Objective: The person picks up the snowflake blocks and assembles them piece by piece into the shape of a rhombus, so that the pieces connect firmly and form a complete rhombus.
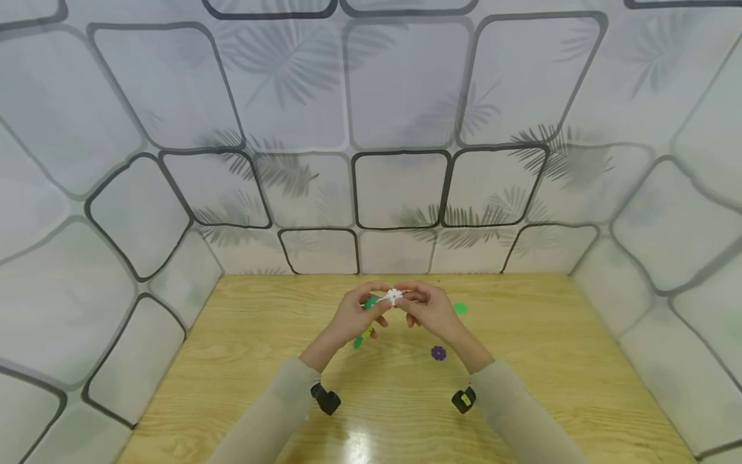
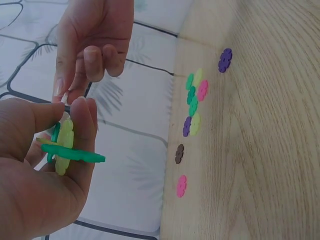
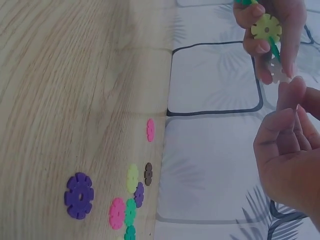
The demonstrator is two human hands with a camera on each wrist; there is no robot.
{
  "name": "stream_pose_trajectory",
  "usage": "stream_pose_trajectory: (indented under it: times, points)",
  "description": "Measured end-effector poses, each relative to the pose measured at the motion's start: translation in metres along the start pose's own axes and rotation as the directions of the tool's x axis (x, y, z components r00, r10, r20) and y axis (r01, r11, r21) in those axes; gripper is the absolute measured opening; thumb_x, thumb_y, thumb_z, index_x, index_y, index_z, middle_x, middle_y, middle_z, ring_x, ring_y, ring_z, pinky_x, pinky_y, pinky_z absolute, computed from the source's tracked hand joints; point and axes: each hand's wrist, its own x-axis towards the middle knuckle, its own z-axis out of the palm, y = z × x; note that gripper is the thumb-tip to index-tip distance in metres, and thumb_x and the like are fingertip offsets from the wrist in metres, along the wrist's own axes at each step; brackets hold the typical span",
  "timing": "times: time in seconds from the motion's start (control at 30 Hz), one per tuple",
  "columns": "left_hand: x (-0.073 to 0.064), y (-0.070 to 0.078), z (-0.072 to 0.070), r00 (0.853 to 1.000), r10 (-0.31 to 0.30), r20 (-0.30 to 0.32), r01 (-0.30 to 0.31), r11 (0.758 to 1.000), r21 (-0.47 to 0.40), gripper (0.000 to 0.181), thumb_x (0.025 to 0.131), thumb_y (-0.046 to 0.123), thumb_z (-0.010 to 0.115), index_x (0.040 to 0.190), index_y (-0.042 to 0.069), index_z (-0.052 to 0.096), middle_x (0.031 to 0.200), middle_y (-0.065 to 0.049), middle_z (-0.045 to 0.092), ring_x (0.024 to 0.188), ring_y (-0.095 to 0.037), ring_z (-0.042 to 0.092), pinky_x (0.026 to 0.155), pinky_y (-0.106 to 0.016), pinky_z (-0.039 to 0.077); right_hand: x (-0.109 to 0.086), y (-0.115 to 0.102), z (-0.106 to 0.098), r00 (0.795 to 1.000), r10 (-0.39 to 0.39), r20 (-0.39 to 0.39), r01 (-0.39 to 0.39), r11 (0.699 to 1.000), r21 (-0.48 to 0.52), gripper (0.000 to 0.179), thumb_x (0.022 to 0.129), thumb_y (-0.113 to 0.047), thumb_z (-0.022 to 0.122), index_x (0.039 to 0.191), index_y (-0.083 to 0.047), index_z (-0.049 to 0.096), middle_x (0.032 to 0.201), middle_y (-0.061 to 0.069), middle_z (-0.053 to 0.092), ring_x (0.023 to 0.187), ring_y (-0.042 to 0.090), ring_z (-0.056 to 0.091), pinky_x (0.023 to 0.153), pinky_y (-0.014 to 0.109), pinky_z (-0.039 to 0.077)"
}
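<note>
My left hand (image 1: 355, 316) holds a small chain of slotted plastic flower discs joined edge to edge. In the left wrist view a yellow disc (image 2: 64, 145) crosses a green disc (image 2: 87, 155) in its palm. A white disc (image 3: 276, 72) sits at the chain's end, between the left fingertips. My right hand (image 1: 431, 312) pinches a white flower disc (image 1: 394, 296), held against the chain's white end above the table. The fingertips of both hands almost meet there, and they partly cover the joint, so I cannot tell whether the slots are engaged.
On the wooden table (image 1: 249, 374) lie a purple disc (image 1: 438, 353) near the right forearm and a light green disc (image 1: 460, 308) beyond the right hand. Farther back are several loose discs, among them a brown disc (image 2: 179, 154) and a pink disc (image 2: 181, 186). A patterned cloth wall (image 1: 400, 193) rises behind.
</note>
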Motion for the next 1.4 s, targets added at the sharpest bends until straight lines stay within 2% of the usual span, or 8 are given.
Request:
stream_pose_trajectory:
  times: [0.17,0.37,0.6,0.83,0.93,1.07,1.27,1.4]
  points:
    - [0.002,-0.004,-0.003,1.0,0.009,-0.019,-0.009,1.0,0.006,0.043,0.106,0.021,0.067,0.146,0.008,0.06,0.112,-0.021,0.072,0.082,-0.038,0.077,0.053,-0.037,0.061,-0.006,0.0,-0.004,1.0,-0.003,-0.011,0.003,1.0,-0.007,0.036,0.103,-0.019,0.071,0.137,-0.007,0.066,0.11,0.019,0.077,0.06,0.015,0.061,0.053,0.022,0.047]
    - [0.003,-0.002,-0.006,0.998,0.013,-0.06,-0.012,1.0,0.004,0.04,0.105,0.022,0.068,0.143,0.01,0.063,0.107,-0.019,0.074,0.074,-0.027,0.076,0.057,-0.05,0.063,-0.014,0.009,-0.012,1.0,0.002,-0.013,-0.003,0.999,-0.039,0.033,0.103,-0.016,0.071,0.132,0.0,0.068,0.105,0.016,0.076,0.062,0.014,0.06,0.055,0.028,0.051]
    - [0.002,0.0,-0.008,0.997,0.022,-0.072,-0.021,1.0,0.013,0.04,0.106,0.021,0.067,0.144,0.01,0.063,0.109,-0.023,0.077,0.071,-0.021,0.076,0.053,-0.032,0.06,-0.027,0.029,-0.025,0.999,0.036,0.009,-0.035,0.994,-0.106,0.034,0.102,-0.013,0.071,0.131,0.003,0.067,0.114,0.023,0.072,0.065,0.018,0.064,0.055,0.025,0.051]
    - [0.0,0.0,-0.009,0.996,0.025,-0.086,-0.024,1.0,0.011,0.039,0.106,0.021,0.067,0.143,0.01,0.064,0.107,-0.022,0.077,0.073,-0.026,0.077,0.056,-0.041,0.063,-0.04,0.049,-0.04,0.999,0.025,0.028,-0.02,0.981,-0.194,0.037,0.1,-0.014,0.072,0.13,0.008,0.066,0.111,0.021,0.073,0.067,0.022,0.068,0.056,0.028,0.056]
    - [0.0,-0.001,-0.009,0.996,0.022,-0.089,-0.022,1.0,0.012,0.04,0.105,0.022,0.067,0.143,0.01,0.064,0.105,-0.02,0.077,0.07,-0.02,0.075,0.054,-0.035,0.061,-0.044,0.06,-0.045,0.999,0.033,0.029,-0.025,0.969,-0.246,0.036,0.099,-0.014,0.074,0.128,0.007,0.068,0.11,0.019,0.073,0.07,0.021,0.068,0.058,0.031,0.059]
    - [0.0,-0.002,-0.01,0.996,0.025,-0.091,-0.023,1.0,0.017,0.041,0.106,0.022,0.067,0.144,0.007,0.063,0.102,-0.019,0.077,0.067,-0.009,0.072,0.052,-0.028,0.059,-0.049,0.072,-0.05,0.998,0.048,0.032,-0.036,0.952,-0.303,0.034,0.098,-0.015,0.075,0.126,0.004,0.071,0.108,0.015,0.074,0.076,0.012,0.066,0.063,0.029,0.059]
    - [0.0,-0.001,-0.01,0.995,0.025,-0.096,-0.023,1.0,0.019,0.043,0.106,0.023,0.067,0.145,0.006,0.062,0.1,-0.018,0.077,0.068,-0.012,0.073,0.053,-0.028,0.059,-0.056,0.087,-0.056,0.997,0.081,0.017,-0.068,0.917,-0.393,0.032,0.097,-0.02,0.077,0.123,-0.002,0.075,0.102,0.005,0.074,0.087,0.009,0.064,0.075,0.022,0.055]
    - [0.0,-0.001,-0.01,0.995,0.025,-0.093,-0.023,1.0,0.019,0.043,0.106,0.024,0.067,0.145,0.007,0.062,0.102,-0.019,0.077,0.068,-0.011,0.073,0.053,-0.028,0.059,-0.059,0.096,-0.059,0.996,0.08,0.045,-0.053,0.899,-0.435,0.031,0.098,-0.019,0.076,0.124,-0.003,0.074,0.105,0.004,0.075,0.092,0.011,0.066,0.08,0.022,0.057]
